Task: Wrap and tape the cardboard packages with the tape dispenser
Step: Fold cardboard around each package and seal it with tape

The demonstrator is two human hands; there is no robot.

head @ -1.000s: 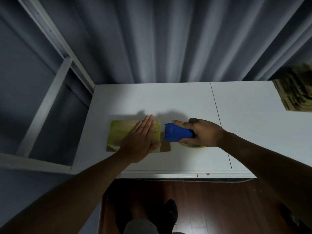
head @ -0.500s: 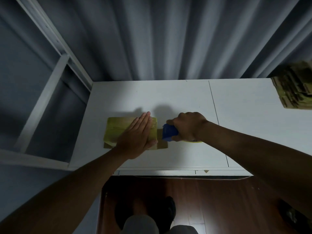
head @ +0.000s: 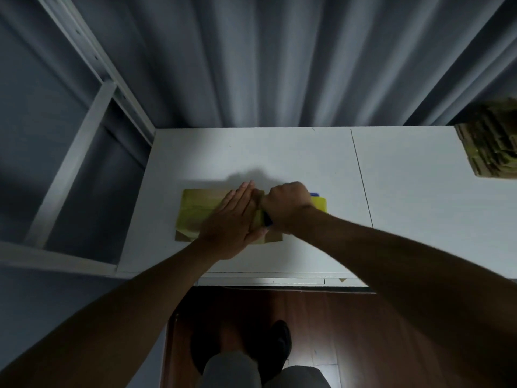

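A flat cardboard package (head: 201, 211), its top covered in yellowish tape, lies on the white table (head: 419, 191) toward the left half, a short way back from the near edge. Brown cardboard shows at its near corners, left and right, where the tape does not cover.

The left hand (head: 232, 222) lies flat across the right part of the package — fingers straight and close together, pointing away and a little to the right, palm pressing down. Its grip is spread flat, not curled round anything.

The right hand (head: 288, 205) sits just beside it at the package's right end, touching the left hand's fingers. Its fingers are curled into a fist round the tape dispenser (head: 319, 203), so the grip is closed on that tool. Only bits of the dispenser show: a yellow roll of tape sticking out to the right of the knuckles, a sliver of blue above it, and a dark blue edge under the heel of the hand, against the package's right end.

At the far right edge of the table stands a stack of cardboard packages (head: 492, 147), well apart from the hands and partly cut off by the frame. Grey curtains (head: 279, 60) hang behind the table, and a pale metal frame (head: 92, 88) runs along the left. Below the near edge lies a dark wooden floor (head: 363, 331), with the person's knees and a dark shoe (head: 279, 336) visible.
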